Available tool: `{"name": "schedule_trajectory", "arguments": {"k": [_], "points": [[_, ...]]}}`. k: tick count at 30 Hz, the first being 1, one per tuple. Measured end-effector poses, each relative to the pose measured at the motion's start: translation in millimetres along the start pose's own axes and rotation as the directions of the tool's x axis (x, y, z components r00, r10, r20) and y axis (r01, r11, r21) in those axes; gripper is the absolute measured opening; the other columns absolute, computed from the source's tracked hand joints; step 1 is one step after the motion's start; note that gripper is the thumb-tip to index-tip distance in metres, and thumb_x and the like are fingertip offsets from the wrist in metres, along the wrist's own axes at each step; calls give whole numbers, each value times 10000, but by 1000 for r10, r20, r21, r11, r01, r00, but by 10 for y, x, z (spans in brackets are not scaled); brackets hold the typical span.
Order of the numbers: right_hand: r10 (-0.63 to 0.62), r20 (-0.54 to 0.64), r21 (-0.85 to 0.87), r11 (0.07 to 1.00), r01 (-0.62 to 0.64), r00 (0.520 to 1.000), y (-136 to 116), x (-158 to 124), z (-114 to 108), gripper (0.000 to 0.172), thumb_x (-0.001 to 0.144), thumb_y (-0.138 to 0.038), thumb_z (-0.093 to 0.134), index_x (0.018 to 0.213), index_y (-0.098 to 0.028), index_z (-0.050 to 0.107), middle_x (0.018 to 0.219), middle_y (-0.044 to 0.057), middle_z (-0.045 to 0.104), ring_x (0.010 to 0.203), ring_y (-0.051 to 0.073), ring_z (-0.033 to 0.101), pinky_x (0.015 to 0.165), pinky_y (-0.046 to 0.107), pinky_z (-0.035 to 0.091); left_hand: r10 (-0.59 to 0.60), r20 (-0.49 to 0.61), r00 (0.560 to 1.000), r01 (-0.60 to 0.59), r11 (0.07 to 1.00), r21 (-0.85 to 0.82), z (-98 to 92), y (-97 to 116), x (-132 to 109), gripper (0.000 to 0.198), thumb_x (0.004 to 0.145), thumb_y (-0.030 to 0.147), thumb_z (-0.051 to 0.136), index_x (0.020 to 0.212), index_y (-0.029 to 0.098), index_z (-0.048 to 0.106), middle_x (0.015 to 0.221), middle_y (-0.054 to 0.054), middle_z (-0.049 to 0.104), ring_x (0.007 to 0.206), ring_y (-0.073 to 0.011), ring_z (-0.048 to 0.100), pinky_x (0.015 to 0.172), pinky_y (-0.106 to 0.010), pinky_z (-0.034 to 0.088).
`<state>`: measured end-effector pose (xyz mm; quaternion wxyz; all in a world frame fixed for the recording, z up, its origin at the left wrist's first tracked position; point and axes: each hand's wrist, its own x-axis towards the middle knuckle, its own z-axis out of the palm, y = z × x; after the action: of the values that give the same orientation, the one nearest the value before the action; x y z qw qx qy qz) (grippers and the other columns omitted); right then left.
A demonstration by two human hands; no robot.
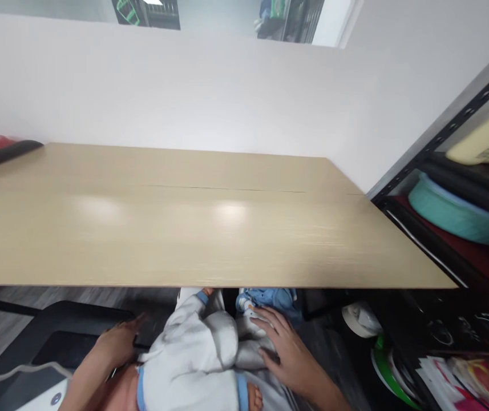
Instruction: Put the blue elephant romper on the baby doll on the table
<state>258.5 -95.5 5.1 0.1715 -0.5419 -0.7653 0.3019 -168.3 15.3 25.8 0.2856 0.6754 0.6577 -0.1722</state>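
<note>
Across my lap lies a small figure in a white garment with blue cuffs (188, 354). Its head is out of view, and I cannot tell whether it is a baby or a doll. My right hand (281, 342) rests on the white garment with its fingers spread. A blue patterned cloth (272, 299) lies just beyond those fingertips. On the other side, my left hand (118, 342) has its fingers stretched out, beside the figure and above a black chair seat (85, 314). Next to that hand is a dark flat phone-like object (62, 349) on the seat.
A light wooden table (210, 240) spans the view above my lap. Red and black items (4, 151) sit at its left end. Shelving at right holds a teal basin (462, 211) and a cream container (486, 140). A pale cable (21, 368) runs at lower left.
</note>
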Motion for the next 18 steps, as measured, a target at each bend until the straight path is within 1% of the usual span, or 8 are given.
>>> {"name": "schedule_trajectory", "arguments": {"k": [3,5,9,11,13,15,16,18], "points": [[-68,147,-2,998,69,987,-49,105,-54,899,849,-175,617,1708,-255,364,1798,64,297,1672,313,241,1376,543,213,78,13,997,-79,996,29,-52,199,109,895,702,-2,552,1581,163,575,1552,-176,624,1398,-374,651,1127,-441,524],[-92,210,-1,996,94,973,-59,190,-26,987,813,-209,656,1733,-218,297,1807,86,258,1683,325,206,1392,534,138,125,5,992,-125,991,35,-103,326,172,886,727,-2,532,1597,163,556,1555,-170,621,1400,-358,652,1152,-425,513],[-99,279,-12,994,107,955,-32,364,155,1137,781,-440,777,1732,-100,255,1770,197,317,1667,396,224,1394,525,70,166,-38,985,-157,974,165,-211,516,249,839,827,7,471,1653,154,464,1534,-200,641,1430,-365,626,1188,-493,481],[-96,289,-35,993,111,953,22,461,249,1229,745,-505,809,1727,-49,228,1732,250,373,1638,422,289,1389,534,56,194,-26,981,-185,960,208,-249,601,266,808,863,43,504,1661,158,452,1560,-211,615,1448,-367,608,1201,-506,471],[-107,302,-51,991,128,947,85,560,319,1142,734,-523,814,1674,-39,382,1620,265,531,1558,431,428,1382,549,56,236,22,971,-236,951,200,-272,680,281,769,875,90,566,1638,158,492,1556,-213,619,1449,-369,608,1198,-490,479],[-133,327,-42,987,155,936,125,649,360,931,734,-521,814,1528,-82,605,1467,231,672,1457,425,542,1373,563,76,270,63,961,-277,946,166,-278,737,302,722,872,101,592,1591,171,562,1512,-207,661,1416,-375,637,1172,-484,503],[-148,340,-27,986,166,929,126,686,369,842,733,-514,815,1459,-113,669,1426,207,703,1427,419,568,1368,568,91,284,73,956,-292,945,149,-276,752,317,713,860,91,596,1566,182,593,1489,-203,681,1398,-379,652,1159,-484,513],[-169,353,21,985,173,920,89,740,368,750,750,-505,805,1412,-167,703,1437,169,707,1414,400,583,1357,570,132,299,80,951,-307,943,126,-264,752,357,737,805,57,612,1527,205,637,1475,-195,694,1381,-390,664,1148,-486,521]]}}
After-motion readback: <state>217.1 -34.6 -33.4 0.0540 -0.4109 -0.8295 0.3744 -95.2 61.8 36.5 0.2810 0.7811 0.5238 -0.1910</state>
